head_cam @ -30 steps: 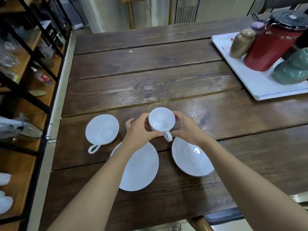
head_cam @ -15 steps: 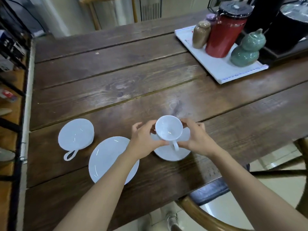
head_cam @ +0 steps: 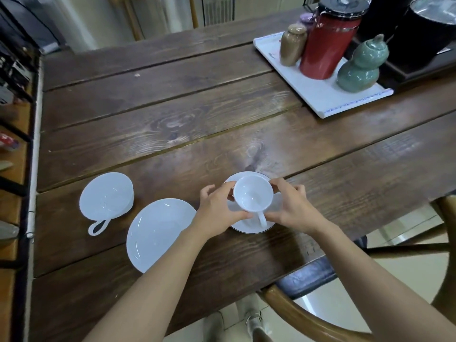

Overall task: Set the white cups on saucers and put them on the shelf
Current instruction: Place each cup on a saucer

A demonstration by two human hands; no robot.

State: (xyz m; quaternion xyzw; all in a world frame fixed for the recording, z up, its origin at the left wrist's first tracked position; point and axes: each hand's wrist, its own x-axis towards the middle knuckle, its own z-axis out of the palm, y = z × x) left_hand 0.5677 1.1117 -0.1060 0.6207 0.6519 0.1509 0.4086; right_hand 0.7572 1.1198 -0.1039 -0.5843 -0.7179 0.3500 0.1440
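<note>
1. A white cup (head_cam: 253,196) is gripped from both sides by the left hand (head_cam: 218,213) and right hand (head_cam: 292,208), right over a saucer (head_cam: 276,224) near the tabletop's (head_cam: 172,114) front edge.
2. Its handle is pointed at the front edge.
3. An empty saucer (head_cam: 158,233) and a second cup (head_cam: 106,195) are parked further toward the left edge.

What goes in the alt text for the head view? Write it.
Two bare hands, left hand and right hand, hold a white cup over a saucer on a dark wooden table. Left of them sit an empty saucer and a second cup.
</note>
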